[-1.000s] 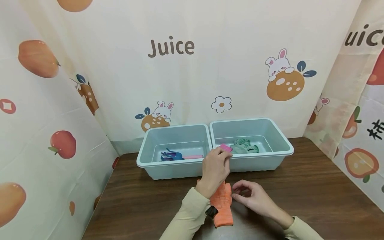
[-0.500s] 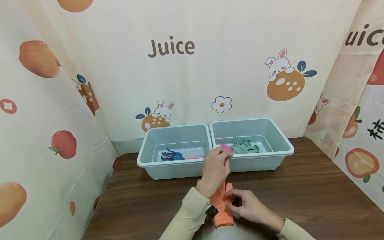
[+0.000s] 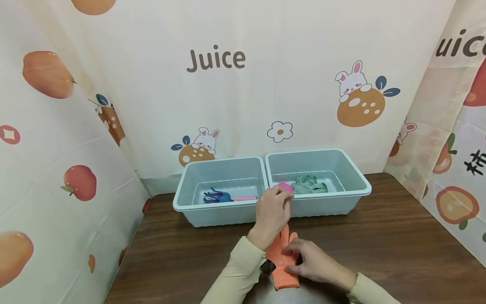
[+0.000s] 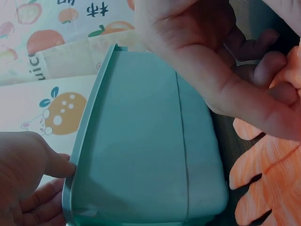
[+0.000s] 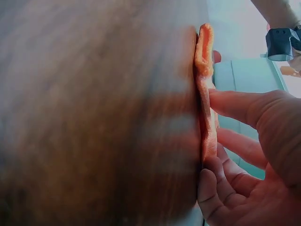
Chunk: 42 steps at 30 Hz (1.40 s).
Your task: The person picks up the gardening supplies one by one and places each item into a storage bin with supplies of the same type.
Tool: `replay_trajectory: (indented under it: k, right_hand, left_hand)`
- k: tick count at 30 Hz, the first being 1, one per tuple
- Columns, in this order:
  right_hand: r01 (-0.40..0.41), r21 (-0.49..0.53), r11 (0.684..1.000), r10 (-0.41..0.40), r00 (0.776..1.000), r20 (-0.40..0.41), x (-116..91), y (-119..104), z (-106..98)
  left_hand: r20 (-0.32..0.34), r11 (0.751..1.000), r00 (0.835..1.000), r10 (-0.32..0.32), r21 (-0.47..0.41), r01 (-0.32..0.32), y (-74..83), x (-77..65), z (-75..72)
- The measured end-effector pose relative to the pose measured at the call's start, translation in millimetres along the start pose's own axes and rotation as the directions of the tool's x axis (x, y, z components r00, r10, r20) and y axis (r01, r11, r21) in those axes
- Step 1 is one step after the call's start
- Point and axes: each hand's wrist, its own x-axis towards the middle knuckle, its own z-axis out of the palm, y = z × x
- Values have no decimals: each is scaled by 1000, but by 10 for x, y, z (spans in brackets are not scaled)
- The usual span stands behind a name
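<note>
An orange knitted glove [image 3: 282,274] lies flat on the wooden table in front of two bins. My right hand [image 3: 315,261] rests on its right side, thumb and fingers spread and bent on the fabric. The right wrist view shows the thumb and fingertips against the thin glove [image 5: 205,94]. With thumb and fingers my left hand [image 3: 271,215] pinches the front rim of the right pale-blue bin [image 3: 322,207], as the left wrist view shows at the bin rim [image 4: 70,188]. A pink object [image 3: 285,187] shows just beyond those fingers; most of it is hidden. My left forearm covers part of the glove.
Inside the right bin lies a crumpled green glove [image 3: 309,185]. The left bin [image 3: 220,215] beside it holds a blue hand fork [image 3: 218,196] with a pink handle [image 3: 244,198]. A printed curtain [image 3: 243,93] stands behind and at both sides.
My right hand has moved left from beside the orange glove onto it. The glove has shifted slightly to the right. My left hand stays at the bin rim.
</note>
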Motion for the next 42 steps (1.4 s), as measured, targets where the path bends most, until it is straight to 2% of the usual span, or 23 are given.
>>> replay_trajectory:
  k: [12,20,31,42]
  right_hand:
    - [-18,78,997,16,1000,22,-7,23,12]
    - [57,107,993,-52,998,-44,-66,34,13]
    - [55,111,992,-43,994,-104,-105,-10,-114]
    - [118,163,980,-95,985,-142,-119,-39,-263]
  left_hand:
    - [4,1000,1000,-14,-11,14,-3,4,2]
    - [6,1000,1000,-15,-13,15,-2,-8,9]
    - [4,1000,1000,-21,-13,21,-9,-3,6]
    - [2,1000,1000,-16,-17,16,-12,-3,2]
